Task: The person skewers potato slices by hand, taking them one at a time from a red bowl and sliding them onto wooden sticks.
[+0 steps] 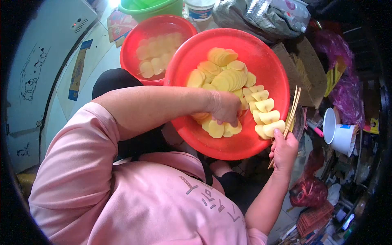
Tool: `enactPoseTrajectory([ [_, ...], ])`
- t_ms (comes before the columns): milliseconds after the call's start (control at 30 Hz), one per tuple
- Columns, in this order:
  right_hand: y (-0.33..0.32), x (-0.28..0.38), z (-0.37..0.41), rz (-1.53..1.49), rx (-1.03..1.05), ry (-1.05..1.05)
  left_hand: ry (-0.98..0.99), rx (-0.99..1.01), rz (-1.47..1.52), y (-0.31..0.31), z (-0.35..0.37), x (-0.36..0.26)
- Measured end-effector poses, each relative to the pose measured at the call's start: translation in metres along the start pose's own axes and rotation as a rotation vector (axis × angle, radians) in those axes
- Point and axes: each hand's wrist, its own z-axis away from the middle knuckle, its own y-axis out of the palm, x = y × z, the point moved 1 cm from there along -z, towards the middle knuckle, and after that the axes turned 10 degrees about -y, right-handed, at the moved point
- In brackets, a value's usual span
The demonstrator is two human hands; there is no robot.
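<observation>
Inside the large red basin, my left hand reaches down among pale yellow potato slices. Its fingers are curled in, and their tips are partly hidden, so whatever they pinch cannot be made out. My right hand, at the basin's right rim, is closed round several thin bamboo skewers. Beside its thumb, a row of spaced potato slices, apparently threaded on skewers, leans against the basin's inner right side.
A smaller red basin behind holds more slices in cloudy liquid. Beyond it are a green tub and a white bucket. To the right lie cardboard, purple plastic, a white container and a red netted bundle.
</observation>
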Motion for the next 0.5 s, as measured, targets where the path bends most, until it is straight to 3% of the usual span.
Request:
enactPoseTrajectory([
  [67, -0.001, 0.0, 0.002, 0.035, -0.019, -0.006, 0.094, -0.157, -0.105, -0.01, -0.005, 0.004],
  [233, -0.012, -0.006, 0.002, 0.1, -0.114, -0.058, 0.022, -0.352, -0.052, -0.032, 0.0, 0.017],
  [267, -0.016, -0.012, 0.0, 0.175, -0.148, -0.171, 0.051, -0.411, -0.089, -0.032, -0.001, 0.019],
  [300, -0.017, -0.015, -0.002, 0.249, -0.182, -0.285, 0.049, -0.41, -0.09, -0.028, -0.003, 0.019],
  [333, -0.011, 0.01, 0.011, 0.149, -0.142, -0.166, 0.06, -0.338, -0.192, -0.019, -0.006, 0.016],
  [400, -0.001, 0.017, 0.016, 0.047, -0.082, -0.198, 0.01, -0.193, -0.422, -0.005, 0.005, 0.002],
  [500, 0.017, 0.017, 0.026, -0.095, 0.03, -0.278, 0.012, -0.238, -0.601, 0.021, 0.002, 0.002],
])
